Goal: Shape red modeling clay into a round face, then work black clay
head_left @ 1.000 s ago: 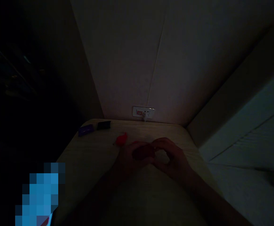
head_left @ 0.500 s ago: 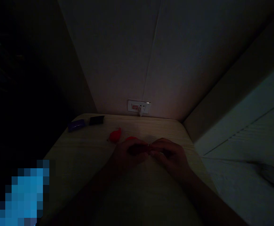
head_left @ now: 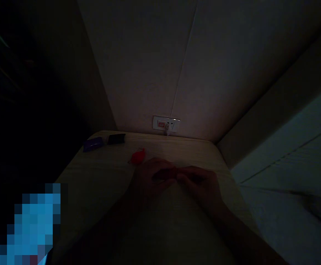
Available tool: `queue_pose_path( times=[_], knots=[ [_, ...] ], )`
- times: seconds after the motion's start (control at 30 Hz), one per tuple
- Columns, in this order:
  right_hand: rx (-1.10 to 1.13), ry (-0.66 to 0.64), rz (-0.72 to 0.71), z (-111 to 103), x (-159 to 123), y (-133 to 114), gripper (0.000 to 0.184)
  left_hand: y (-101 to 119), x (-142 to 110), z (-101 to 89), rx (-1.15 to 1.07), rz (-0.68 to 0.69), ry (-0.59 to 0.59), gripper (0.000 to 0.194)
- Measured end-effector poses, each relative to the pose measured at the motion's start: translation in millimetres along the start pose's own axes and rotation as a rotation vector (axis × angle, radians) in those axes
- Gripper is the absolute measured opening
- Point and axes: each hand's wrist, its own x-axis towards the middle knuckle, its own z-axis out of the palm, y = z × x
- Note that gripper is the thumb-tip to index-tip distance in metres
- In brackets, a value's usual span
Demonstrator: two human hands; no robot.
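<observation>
Over the middle of the wooden tabletop, my left hand is closed, fingers and thumb curled round a small dark red thing. Its kind is lost in the dim light. My right hand meets it from the other side, fingertips pinched against the same thing, so both hands touch at the tips. Just beyond my left hand lies a bright red, rounded piece with thin ends, like a small tied pouch or wrapped packet.
Toward the back left corner lie a shiny purple packet and a black packet. A wall socket with a switch and a plug sits just above the table's back edge. A pale panel borders the right; a pixelated blue patch covers the lower left.
The view has shifted slightly. My hands stay together, the left fingers now hiding the red patch that showed behind them. Packets on the table lie as before.
</observation>
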Motion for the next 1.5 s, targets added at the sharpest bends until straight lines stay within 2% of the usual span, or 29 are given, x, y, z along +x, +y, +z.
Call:
queue_pose_path(
  times=[0.07, 0.17, 0.4, 0.57, 0.83, 1.27, 1.5],
  knots=[
    [0.048, -0.013, 0.099, 1.7, -0.8, 0.0, 0.021, 1.1, 0.0, 0.5, 0.007, 0.038, 0.012, 0.025],
    [0.074, -0.063, 0.155, 2.0, 0.2, -0.8, 0.021, 3.7, 0.2, 0.9, 0.024, 0.093, 0.022, 0.026],
    [0.142, -0.119, 0.167, 1.7, 2.0, 2.0, 0.020, 2.1, -1.5, 1.8, 0.062, 0.127, 0.018, 0.024],
    [0.152, -0.114, 0.152, 1.3, 2.6, 7.8, 0.020, -1.1, -2.3, 3.0, 0.077, 0.133, 0.006, 0.023],
    [0.244, -0.102, 0.169, 2.4, 2.8, 5.6, 0.021, -1.9, -2.3, 3.9, 0.052, 0.175, 0.053, 0.028],
    [0.116, -0.063, 0.153, 3.6, 2.3, 0.1, 0.010, -1.3, -2.8, 5.9, 0.085, 0.224, 0.031, 0.026],
    [0.250, -0.074, 0.186, 5.0, 3.5, 5.9, 0.008, -0.6, 0.0, 4.3, 0.036, 0.198, 0.045, 0.028]
  ],
)
